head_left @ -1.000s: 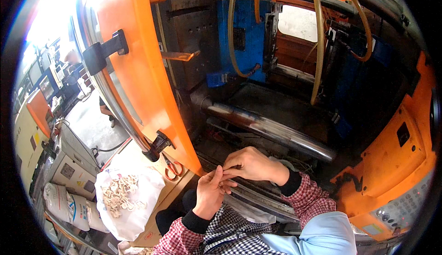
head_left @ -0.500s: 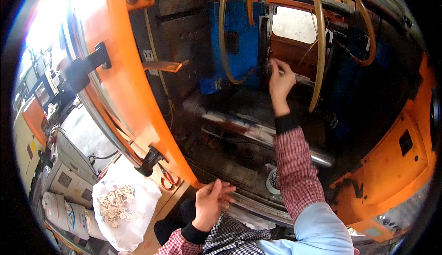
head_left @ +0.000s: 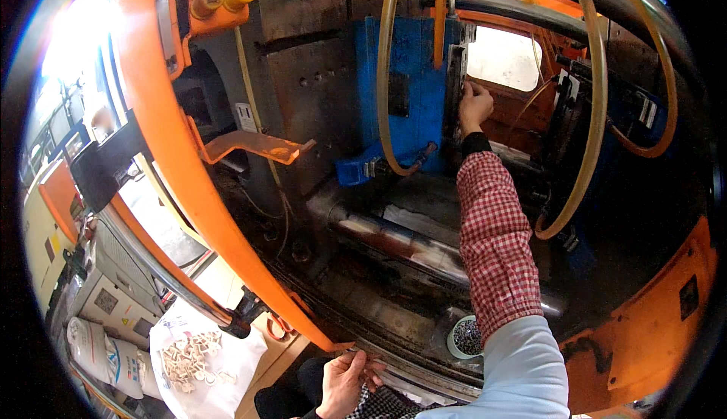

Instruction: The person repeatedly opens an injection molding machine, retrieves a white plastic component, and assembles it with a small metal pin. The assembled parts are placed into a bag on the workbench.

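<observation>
One blue block (head_left: pixel 425 112), dark-edged, far, beside curled right hand (head_left: pixel 475 107); near, pinched left hand (head_left: pixel 344 383); cannot tell contents.

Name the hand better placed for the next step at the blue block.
Likely the right hand: it is beside the blue block; the left hand is down by the orange door.

White sacks (head_left: pixel 98 347) sit beside a grey cabinet (head_left: pixel 125 302).
Red-handled scissors (head_left: pixel 271 331) lie near the far corner of a brown board (head_left: pixel 282 353), just beside an orange door (head_left: pixel 168 146).
</observation>
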{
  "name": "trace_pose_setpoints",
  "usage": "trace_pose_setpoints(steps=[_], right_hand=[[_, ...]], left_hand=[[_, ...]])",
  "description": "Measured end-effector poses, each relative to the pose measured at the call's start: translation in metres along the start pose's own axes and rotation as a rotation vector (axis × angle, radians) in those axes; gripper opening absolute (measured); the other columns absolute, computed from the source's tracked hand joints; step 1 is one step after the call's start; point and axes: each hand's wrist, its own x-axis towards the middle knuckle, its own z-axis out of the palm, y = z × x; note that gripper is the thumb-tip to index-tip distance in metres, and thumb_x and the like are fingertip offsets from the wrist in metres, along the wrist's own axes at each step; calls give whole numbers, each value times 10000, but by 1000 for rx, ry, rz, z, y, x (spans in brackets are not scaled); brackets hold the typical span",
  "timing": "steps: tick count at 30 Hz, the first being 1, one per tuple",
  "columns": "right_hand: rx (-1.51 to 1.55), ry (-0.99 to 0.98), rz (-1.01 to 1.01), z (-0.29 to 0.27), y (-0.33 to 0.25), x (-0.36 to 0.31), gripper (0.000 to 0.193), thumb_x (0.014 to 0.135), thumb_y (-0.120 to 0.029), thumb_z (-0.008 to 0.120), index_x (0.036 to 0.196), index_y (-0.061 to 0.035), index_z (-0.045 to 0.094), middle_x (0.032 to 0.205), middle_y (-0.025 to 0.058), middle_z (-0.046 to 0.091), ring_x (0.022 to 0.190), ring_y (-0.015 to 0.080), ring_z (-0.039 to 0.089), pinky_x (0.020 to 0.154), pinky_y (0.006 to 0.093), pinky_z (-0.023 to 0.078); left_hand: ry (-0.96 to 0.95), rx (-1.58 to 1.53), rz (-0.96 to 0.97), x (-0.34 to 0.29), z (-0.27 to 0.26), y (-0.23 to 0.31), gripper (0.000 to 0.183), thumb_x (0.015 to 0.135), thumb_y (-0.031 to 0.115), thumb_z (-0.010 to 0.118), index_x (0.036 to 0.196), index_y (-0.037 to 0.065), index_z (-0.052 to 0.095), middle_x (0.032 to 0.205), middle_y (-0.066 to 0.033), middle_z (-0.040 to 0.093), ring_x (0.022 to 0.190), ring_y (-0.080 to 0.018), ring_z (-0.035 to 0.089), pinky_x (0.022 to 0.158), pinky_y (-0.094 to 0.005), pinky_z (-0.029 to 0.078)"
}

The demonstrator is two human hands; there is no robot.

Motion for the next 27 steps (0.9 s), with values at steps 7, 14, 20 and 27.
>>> trace_pose_setpoints(steps=[7,14,20,27], right_hand=[[-94,46,-132,4,-2,-2,265,769,-221,675,845,33,668,880,198,624,855,363,582,755,447,442],[-154,-85,-180,-7,-15,-11,206,819,-132,575,960,-18,674,982,169,590,892,344,578,771,415,462],[-342,-162,-273,-9,-13,-13,313,777,-27,485,1047,-16,644,1033,168,536,967,332,522,852,404,430],[-434,-236,-381,-12,-14,-16,418,697,-59,570,1112,-20,609,1111,217,495,1059,375,454,917,438,396]], left_hand=[[10,7,-2,3,4,1,259,940,223,497,855,-10,569,740,-90,644,529,-124,578,456,-205,424],[13,74,47,-1,5,3,236,938,184,499,858,-23,578,737,-83,639,539,-116,579,464,-204,430],[-41,68,121,-1,0,-4,200,942,135,480,882,-34,568,798,-93,637,614,-122,599,508,-209,457],[-139,76,199,-9,-10,-7,233,947,141,453,1077,-51,485,926,-163,611,738,-215,612,629,-314,499]])
